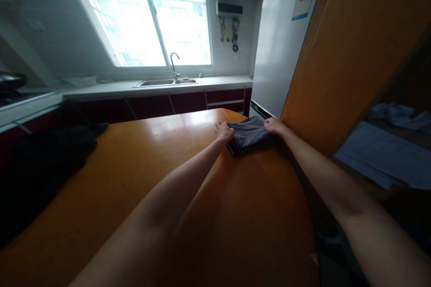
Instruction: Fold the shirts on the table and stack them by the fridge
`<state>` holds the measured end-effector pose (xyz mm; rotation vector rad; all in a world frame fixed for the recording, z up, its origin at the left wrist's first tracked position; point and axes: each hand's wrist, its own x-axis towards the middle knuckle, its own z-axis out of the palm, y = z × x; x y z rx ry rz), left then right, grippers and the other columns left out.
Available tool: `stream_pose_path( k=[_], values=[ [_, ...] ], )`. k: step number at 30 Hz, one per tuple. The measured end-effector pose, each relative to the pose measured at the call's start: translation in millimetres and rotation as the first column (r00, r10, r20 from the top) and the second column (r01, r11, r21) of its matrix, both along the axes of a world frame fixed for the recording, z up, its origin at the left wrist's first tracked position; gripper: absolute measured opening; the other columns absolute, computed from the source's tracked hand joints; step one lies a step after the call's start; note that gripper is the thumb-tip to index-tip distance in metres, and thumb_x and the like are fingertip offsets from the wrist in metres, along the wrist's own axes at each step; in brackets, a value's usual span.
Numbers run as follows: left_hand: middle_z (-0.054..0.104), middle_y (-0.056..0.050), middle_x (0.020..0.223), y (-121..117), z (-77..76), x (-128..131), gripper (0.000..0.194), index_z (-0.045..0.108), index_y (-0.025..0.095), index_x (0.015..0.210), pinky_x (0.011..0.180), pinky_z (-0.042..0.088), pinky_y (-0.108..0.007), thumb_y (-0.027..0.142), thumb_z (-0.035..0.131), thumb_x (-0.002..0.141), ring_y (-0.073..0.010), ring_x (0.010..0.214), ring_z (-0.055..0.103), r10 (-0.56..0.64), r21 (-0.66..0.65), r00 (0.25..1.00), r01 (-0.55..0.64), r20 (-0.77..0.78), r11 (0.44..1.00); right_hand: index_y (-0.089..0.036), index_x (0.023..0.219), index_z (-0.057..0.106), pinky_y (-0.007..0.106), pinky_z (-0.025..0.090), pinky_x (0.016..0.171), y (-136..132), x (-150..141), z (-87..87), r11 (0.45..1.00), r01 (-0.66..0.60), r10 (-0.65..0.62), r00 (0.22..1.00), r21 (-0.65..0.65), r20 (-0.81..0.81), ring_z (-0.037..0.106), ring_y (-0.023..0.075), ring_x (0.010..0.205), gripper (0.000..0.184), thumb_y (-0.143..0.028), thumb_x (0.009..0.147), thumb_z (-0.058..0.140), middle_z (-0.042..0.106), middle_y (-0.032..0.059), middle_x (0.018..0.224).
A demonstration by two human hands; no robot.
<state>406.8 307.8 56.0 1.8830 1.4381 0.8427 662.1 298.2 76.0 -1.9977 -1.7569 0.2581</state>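
Note:
A grey piece of folded cloth (248,133) lies at the far right end of the wooden table (161,161). Beneath it shows a black item with white stripes along its edge (256,147); its kind is hard to make out. My left hand (225,132) grips the left edge of the grey cloth, thumb on top. At the opposite edge, my right hand (275,126) is closed on the cloth's upper right corner. The undersides of both hands' grips are hidden. Both arms reach forward across the table.
A dark cloth (43,166) lies over the table's left side. A white fridge (281,40) stands behind the right end, beside an orange wooden panel (350,54). Beyond the table runs a counter with a sink (156,83) and faucet (174,65). A pan (11,81) sits far left.

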Motion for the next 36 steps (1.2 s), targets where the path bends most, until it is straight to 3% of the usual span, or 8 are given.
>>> stream_pose_path(
  k=[4, 10, 15, 19, 22, 25, 31, 36],
  values=[
    [0.03, -0.014, 0.162, -2, 5.3, 17, 0.059, 0.043, 0.014, 0.15, 0.123, 0.013, -0.043, 0.021, 0.053, 0.092, -0.0318, 0.152, 0.019, -0.049, 0.191, 0.98, 0.086, -0.191, 0.978, -0.011, 0.133, 0.064, 0.037, 0.03, 0.113, 20, -20, 6.2, 0.998, -0.036, 0.03, 0.992, 0.046, 0.123, 0.045, 0.0301, 0.136, 0.043, -0.022, 0.096, 0.046, 0.055, 0.0199, 0.143],
    [0.028, -0.017, 0.163, -10, -20.6, 29, 0.065, 0.045, 0.015, 0.15, 0.119, -0.002, -0.062, 0.049, 0.051, 0.095, -0.0377, 0.153, 0.011, -0.116, 0.167, 0.912, 0.195, -0.394, 0.966, -0.012, 0.146, 0.05, 0.05, 0.018, 0.119, 29, -55, -26.0, 0.986, -0.142, 0.159, 0.962, -0.088, 0.222, 0.025, 0.0312, 0.15, 0.05, -0.033, 0.101, 0.04, 0.034, 0.0187, 0.161],
    [0.009, -0.013, 0.168, -10, -30.2, 24, 0.08, 0.035, 0.021, 0.157, 0.116, -0.002, -0.07, 0.068, 0.04, 0.093, -0.043, 0.153, -0.002, -0.04, 0.112, 0.834, 0.121, -0.55, 0.986, -0.018, 0.152, 0.042, 0.054, 0.01, 0.12, 31, -50, -42.3, 0.977, -0.13, 0.169, 0.956, -0.171, 0.241, 0.017, 0.0288, 0.153, 0.056, -0.044, 0.103, 0.033, 0.025, 0.0147, 0.165],
    [0.012, -0.006, 0.169, -5, -28.1, 25, 0.079, 0.038, 0.03, 0.155, 0.118, 0.004, -0.067, 0.072, 0.043, 0.089, -0.0391, 0.154, 0.0, 0.01, 0.07, 0.868, 0.029, -0.496, 0.997, -0.018, 0.153, 0.04, 0.058, 0.014, 0.119, 29, -29, -37.8, 0.982, -0.055, 0.097, 0.968, -0.183, 0.23, 0.02, 0.0309, 0.152, 0.058, -0.046, 0.104, 0.029, 0.026, 0.0151, 0.165],
    [0.019, -0.007, 0.167, 1, -25.0, 18, 0.078, 0.039, 0.024, 0.155, 0.122, 0.013, -0.056, 0.068, 0.045, 0.09, -0.033, 0.155, 0.009, 0.116, 0.073, 0.908, -0.094, -0.402, 0.993, -0.008, 0.151, 0.042, 0.052, 0.026, 0.117, 21, -17, -29.4, 0.991, 0.004, 0.024, 0.978, -0.133, 0.206, 0.034, 0.0327, 0.146, 0.059, -0.042, 0.104, 0.029, 0.037, 0.0228, 0.158],
    [0.02, -0.017, 0.166, 0, -24.5, -4, 0.075, 0.03, 0.01, 0.157, 0.123, 0.019, -0.051, 0.057, 0.031, 0.099, -0.0322, 0.154, 0.013, 0.277, 0.121, 0.894, -0.25, -0.352, 0.961, -0.001, 0.148, 0.043, 0.042, 0.028, 0.116, 7, -20, -20.0, 1.0, 0.025, -0.026, 0.982, 0.007, 0.185, 0.037, 0.0296, 0.145, 0.058, -0.035, 0.104, 0.024, 0.043, 0.0251, 0.154],
    [0.024, -0.023, 0.163, -25, -39.1, -77, 0.065, 0.029, -0.001, 0.154, 0.123, 0.02, -0.047, 0.038, 0.032, 0.101, -0.0314, 0.154, 0.017, 0.387, 0.257, 0.872, -0.317, -0.301, 0.913, -0.007, 0.145, 0.048, 0.042, 0.019, 0.121, -42, -100, -18.7, 0.966, -0.04, -0.002, 0.987, 0.255, 0.163, 0.028, 0.0255, 0.149, 0.053, -0.031, 0.104, 0.024, 0.037, 0.0169, 0.159],
    [0.037, -0.022, 0.158, -63, -49.8, -132, 0.059, 0.039, 0.001, 0.149, 0.123, 0.024, -0.044, 0.03, 0.038, 0.098, -0.0297, 0.152, 0.024, 0.34, 0.337, 0.881, -0.227, -0.329, 0.914, -0.009, 0.148, 0.046, 0.047, 0.017, 0.122, -96, -205, -34.8, 0.885, -0.351, 0.336, 0.936, 0.308, 0.101, 0.027, 0.0266, 0.15, 0.053, -0.031, 0.101, 0.037, 0.036, 0.0169, 0.16]
  ],
)
